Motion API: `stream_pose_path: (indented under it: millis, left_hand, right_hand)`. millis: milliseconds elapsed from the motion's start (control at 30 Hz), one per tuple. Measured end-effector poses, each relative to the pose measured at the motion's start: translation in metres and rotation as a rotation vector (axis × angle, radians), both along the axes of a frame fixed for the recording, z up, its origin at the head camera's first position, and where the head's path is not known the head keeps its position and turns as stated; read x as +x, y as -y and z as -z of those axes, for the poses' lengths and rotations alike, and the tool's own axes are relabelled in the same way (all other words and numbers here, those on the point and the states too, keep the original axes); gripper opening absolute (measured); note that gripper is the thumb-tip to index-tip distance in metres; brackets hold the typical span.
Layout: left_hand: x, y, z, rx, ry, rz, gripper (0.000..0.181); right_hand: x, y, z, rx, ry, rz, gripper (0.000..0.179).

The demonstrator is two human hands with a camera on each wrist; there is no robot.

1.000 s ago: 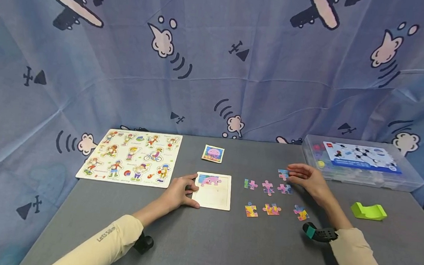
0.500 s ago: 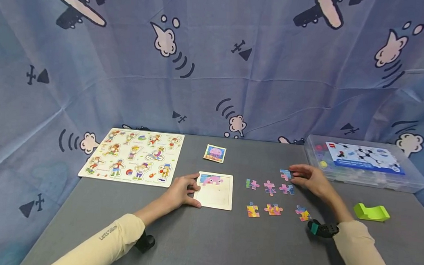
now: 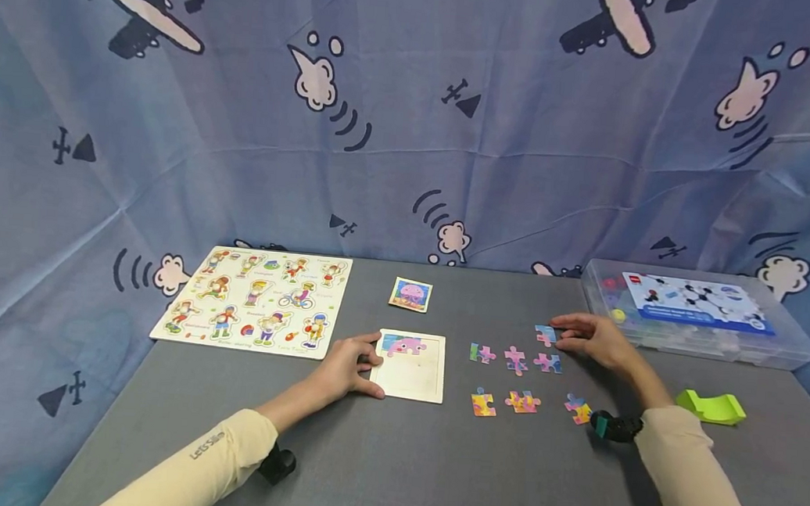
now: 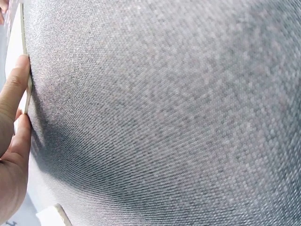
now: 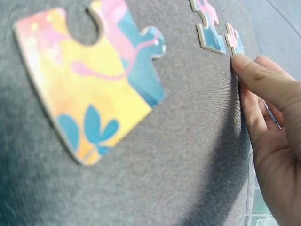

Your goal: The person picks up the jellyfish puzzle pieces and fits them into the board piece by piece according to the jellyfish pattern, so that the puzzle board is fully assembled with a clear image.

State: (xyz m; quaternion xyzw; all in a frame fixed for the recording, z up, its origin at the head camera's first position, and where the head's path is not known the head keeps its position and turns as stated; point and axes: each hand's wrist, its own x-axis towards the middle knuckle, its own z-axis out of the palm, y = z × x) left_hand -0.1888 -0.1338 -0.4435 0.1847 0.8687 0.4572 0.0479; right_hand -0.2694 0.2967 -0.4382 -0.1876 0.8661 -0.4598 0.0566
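Note:
A small wooden puzzle frame [image 3: 411, 371] lies mid-table with a pink picture part fitted along its top. My left hand [image 3: 349, 368] rests against its left edge, index finger and thumb bracketing the corner; the left wrist view shows a straight finger [image 4: 14, 89] along the frame's edge [image 4: 24, 52]. My right hand [image 3: 588, 340] reaches over the loose pieces, and a fingertip [image 5: 248, 70] touches the edge of a blue-and-pink puzzle piece [image 3: 544, 335] [image 5: 217, 33] lying flat. Several more pieces [image 3: 514, 360] lie between the hands. A yellow-and-blue one [image 5: 94, 89] fills the right wrist view.
A small reference card [image 3: 411, 293] lies behind the frame. A large peg puzzle board [image 3: 253, 301] sits at the back left. A clear plastic box [image 3: 697, 313] stands at the back right, a green block [image 3: 710, 405] in front of it. Blue patterned cloth hangs behind the grey table [image 3: 390, 464].
Both hands stay in place, the left at the frame and the right at the blue-and-pink piece. Only the right forearm and the head view shift slightly.

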Motion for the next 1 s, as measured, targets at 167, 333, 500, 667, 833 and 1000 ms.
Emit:
stream_pose_path:
  millis: [167,333,500,667,833,1000]
  left_hand:
    - [-0.0006,-0.0001,0.0008,0.002,-0.002,0.004,0.035]
    - [-0.0011,0.0003,0.0018,-0.011,-0.020,0.002,0.035]
    - [-0.0004,0.0013,0.0026,-0.017,-0.029,-0.003,0.035]
    - [-0.0001,0.0009,0.0032,-0.004,-0.015,0.002,0.035]
    - [-0.0001,0.0002,0.0041,0.001,-0.022,0.003,0.035]
    - [0.0003,0.0008,0.0049,0.003,-0.016,0.006,0.035]
  right_hand:
    - [-0.0009,0.0003,-0.0008,0.012,0.005,0.017,0.038]
    - [-0.0003,0.0003,-0.0011,0.030,0.032,0.049,0.040]
    - [-0.0021,0.0016,0.0016,0.029,0.005,0.061,0.038]
    - [-0.0007,0.0004,0.0064,0.022,-0.044,0.071,0.032]
    - [0.0029,-0.0007,0.0084,-0.011,-0.049,0.091,0.032]
    - [0.0063,-0.0010,0.0078,-0.102,-0.015,0.089,0.034]
